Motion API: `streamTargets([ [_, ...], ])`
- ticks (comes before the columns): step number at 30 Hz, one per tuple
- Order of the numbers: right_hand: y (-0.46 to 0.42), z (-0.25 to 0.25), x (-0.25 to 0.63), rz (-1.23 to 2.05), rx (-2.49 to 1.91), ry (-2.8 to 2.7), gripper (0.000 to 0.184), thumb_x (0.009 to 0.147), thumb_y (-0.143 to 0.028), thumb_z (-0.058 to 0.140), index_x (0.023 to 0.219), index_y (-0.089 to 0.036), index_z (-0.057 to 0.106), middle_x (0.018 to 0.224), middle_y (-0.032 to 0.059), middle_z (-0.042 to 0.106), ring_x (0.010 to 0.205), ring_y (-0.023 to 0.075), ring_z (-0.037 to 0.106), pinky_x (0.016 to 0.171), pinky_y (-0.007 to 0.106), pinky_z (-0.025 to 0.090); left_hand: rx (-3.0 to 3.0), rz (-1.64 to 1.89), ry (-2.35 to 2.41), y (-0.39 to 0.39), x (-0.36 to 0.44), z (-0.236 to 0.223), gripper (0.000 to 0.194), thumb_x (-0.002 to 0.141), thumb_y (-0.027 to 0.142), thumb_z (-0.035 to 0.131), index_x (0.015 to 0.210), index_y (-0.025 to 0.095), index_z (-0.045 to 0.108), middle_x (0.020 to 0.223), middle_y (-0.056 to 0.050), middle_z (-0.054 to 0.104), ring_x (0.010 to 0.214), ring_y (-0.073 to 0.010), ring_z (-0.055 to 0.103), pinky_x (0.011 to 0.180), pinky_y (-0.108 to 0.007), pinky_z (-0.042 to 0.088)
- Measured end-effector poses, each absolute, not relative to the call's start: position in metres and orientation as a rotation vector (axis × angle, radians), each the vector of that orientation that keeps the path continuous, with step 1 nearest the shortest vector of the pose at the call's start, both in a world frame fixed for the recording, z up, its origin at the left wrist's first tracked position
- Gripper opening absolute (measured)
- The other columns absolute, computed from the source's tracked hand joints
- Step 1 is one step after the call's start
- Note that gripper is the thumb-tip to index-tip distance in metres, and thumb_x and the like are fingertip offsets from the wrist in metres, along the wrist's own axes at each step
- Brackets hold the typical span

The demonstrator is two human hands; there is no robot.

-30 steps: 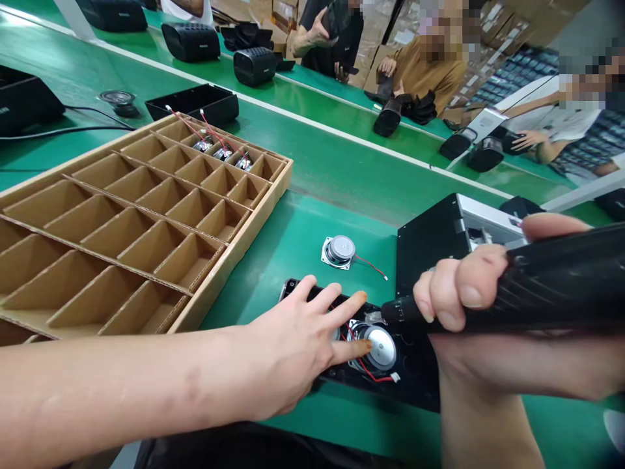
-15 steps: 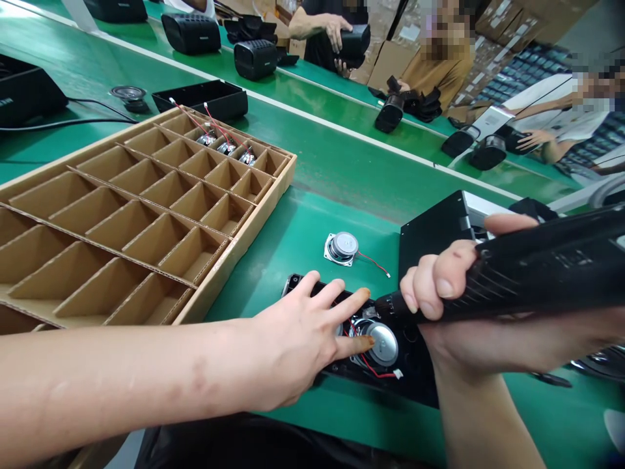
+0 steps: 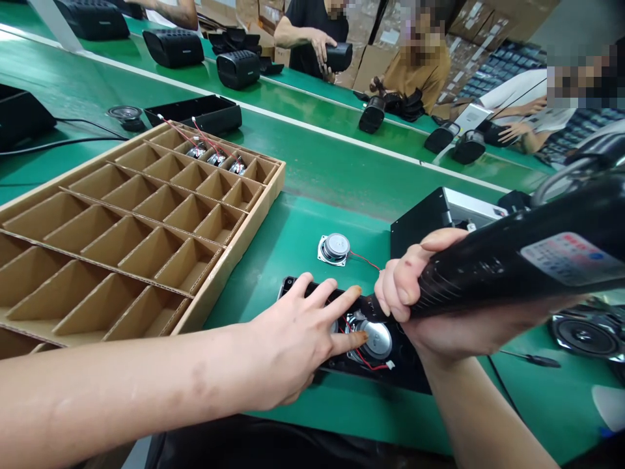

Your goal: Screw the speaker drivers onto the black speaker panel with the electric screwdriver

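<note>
My left hand [image 3: 297, 339] lies flat with spread fingers on a black speaker panel [image 3: 405, 365] on the green table, fingertips touching a round silver speaker driver [image 3: 378, 340] set in it. My right hand [image 3: 415, 293] grips a black electric screwdriver [image 3: 512, 260], whose tip points down at the panel beside that driver. Red wires run from the driver. A second loose speaker driver [image 3: 334, 248] with a red wire lies just behind the panel.
A cardboard divider tray [image 3: 122, 228] fills the left, with three drivers [image 3: 215, 156] in its far cells. A black box [image 3: 430, 218] stands behind my right hand. A woofer [image 3: 586, 335] and a small screwdriver [image 3: 532, 358] lie right. Other people handle black speakers across the belt.
My right hand has shifted the electric screwdriver left and slightly up, closer to my left fingers. The left hand has stayed on the panel. The view has shifted a little.
</note>
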State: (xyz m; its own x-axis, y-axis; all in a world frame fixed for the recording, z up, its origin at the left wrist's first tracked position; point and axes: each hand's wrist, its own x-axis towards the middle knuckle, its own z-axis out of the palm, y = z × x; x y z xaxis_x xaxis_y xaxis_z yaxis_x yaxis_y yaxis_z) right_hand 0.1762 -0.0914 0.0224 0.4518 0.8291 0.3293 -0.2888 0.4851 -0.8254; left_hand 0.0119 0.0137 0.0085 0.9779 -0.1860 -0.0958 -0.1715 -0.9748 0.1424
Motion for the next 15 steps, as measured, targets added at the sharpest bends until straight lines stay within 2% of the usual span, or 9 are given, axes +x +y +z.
streamTargets([
  [7, -0.089, 0.018, 0.178, 0.840, -0.729, -0.830, 0.054, 0.079, -0.072, 0.079, 0.105, -0.025, 0.078, 0.064, 0.0005, 0.066, 0.045, 0.0150, 0.054, 0.042, 0.024, 0.045, 2.982, -0.202, -0.258, 0.014, 0.013, 0.010, 0.096, 0.076, 0.041, 0.085, 0.161, 0.034, 0.042, 0.171, -0.022, 0.025, 0.139, -0.0468, 0.043, 0.104, -0.063, 0.041],
  [11, -0.092, 0.022, 0.177, 0.634, -0.788, -0.839, 0.057, 0.084, -0.073, 0.073, 0.109, -0.022, 0.077, 0.064, -0.0006, 0.065, 0.041, 0.0130, 0.050, 0.038, 0.024, 0.043, 2.958, -0.272, -0.264, 0.014, 0.014, 0.007, 0.103, 0.069, 0.041, 0.091, 0.161, 0.034, 0.044, 0.174, -0.023, 0.019, 0.143, -0.0521, 0.040, 0.108, -0.070, 0.038],
  [15, -0.118, 0.045, 0.198, 0.336, -0.836, -0.918, 0.054, 0.092, -0.073, 0.064, 0.116, -0.027, 0.078, 0.059, -0.0029, 0.059, 0.038, 0.0121, 0.047, 0.037, 0.025, 0.042, 2.917, -0.204, -0.172, 0.010, 0.011, 0.000, 0.100, 0.071, 0.038, 0.088, 0.160, 0.038, 0.043, 0.175, -0.021, 0.021, 0.147, -0.0545, 0.038, 0.110, -0.075, 0.034],
])
